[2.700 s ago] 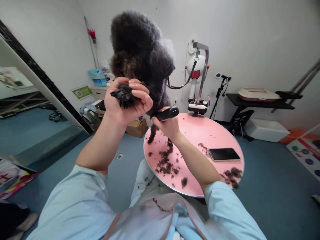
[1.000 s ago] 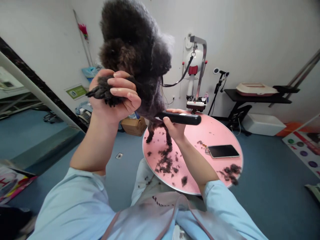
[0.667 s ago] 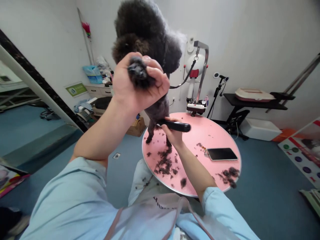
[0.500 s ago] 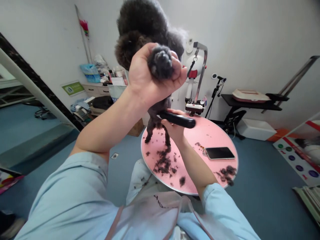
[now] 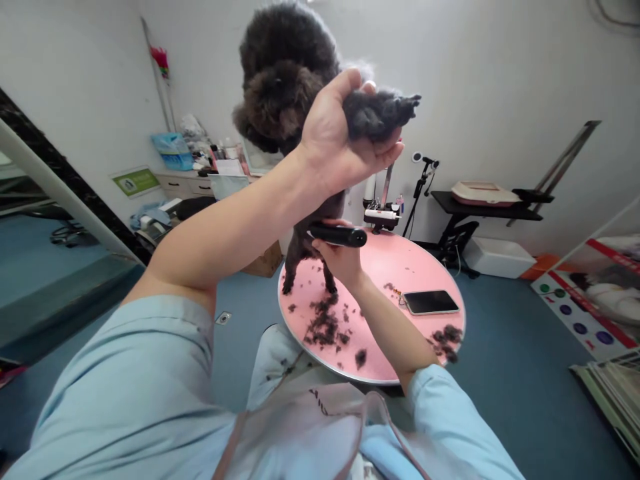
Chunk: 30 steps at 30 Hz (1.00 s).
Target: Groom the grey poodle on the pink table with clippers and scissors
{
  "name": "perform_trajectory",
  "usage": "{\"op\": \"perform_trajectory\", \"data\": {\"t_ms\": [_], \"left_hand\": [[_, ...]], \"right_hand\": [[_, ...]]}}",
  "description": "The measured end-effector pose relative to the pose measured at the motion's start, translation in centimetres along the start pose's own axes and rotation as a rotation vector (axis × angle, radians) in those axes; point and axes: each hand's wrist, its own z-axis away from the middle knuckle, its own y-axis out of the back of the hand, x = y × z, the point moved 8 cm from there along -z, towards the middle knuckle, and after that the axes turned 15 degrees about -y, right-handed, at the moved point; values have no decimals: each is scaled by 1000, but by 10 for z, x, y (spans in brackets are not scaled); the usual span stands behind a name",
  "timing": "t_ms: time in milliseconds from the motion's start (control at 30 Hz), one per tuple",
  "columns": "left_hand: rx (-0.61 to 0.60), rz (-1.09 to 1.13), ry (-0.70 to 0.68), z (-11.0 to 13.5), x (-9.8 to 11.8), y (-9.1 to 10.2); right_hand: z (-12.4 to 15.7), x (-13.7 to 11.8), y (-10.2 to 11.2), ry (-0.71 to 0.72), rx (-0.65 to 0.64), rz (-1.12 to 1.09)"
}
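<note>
A dark, fluffy dog (image 5: 287, 47) stands upright on its hind legs on a round pink table (image 5: 400, 263). My left hand (image 5: 335, 137) is wrapped round a front leg, and the paw (image 5: 383, 117) sticks out to the right past my fingers. Lower down, my right hand (image 5: 340, 260) grips a black hair clipper (image 5: 340, 235). The clipper's head end points left at the dog's belly; whether it touches the coat I cannot tell. My left forearm hides much of the dog's chest. Dark clumps of cut hair (image 5: 323, 323) lie below on the table.
A phone (image 5: 431, 302) lies on the table's right side, near more cut hair (image 5: 447, 342). At the back edge stand a metal post and a tool holder (image 5: 381, 217). Behind are a tripod (image 5: 423, 180), a black shelf (image 5: 485, 205) and a drawer cabinet (image 5: 185, 183).
My left hand has moved right with the front leg, and the paw now points right instead of toward me. The clipper has shifted slightly left. The camera view has turned a little.
</note>
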Motion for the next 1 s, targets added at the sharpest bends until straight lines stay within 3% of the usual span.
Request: {"op": "perform_trajectory", "data": {"t_ms": [167,233,367,500,600,700,867,1000], "left_hand": [[-171,-198,88,-2,-18,-14],[-209,-232,101,-3,-23,-21],[-187,-254,122,-3,-32,-31],[-166,-316,120,-2,-42,-35],[-160,-357,147,-3,-49,-34],[-165,-374,148,-4,-49,-32],[-173,-336,122,1,-40,-33],[-174,-264,79,4,-28,-33]], "right_hand": [[0,-32,27,110,163,-202],[-4,-40,24,62,130,-161],[0,-36,10,-22,49,25],[3,-48,25,112,147,3],[0,-55,25,164,134,67],[1,-52,15,138,62,178],[10,-49,21,232,115,55],[17,-20,-2,215,-38,144]]}}
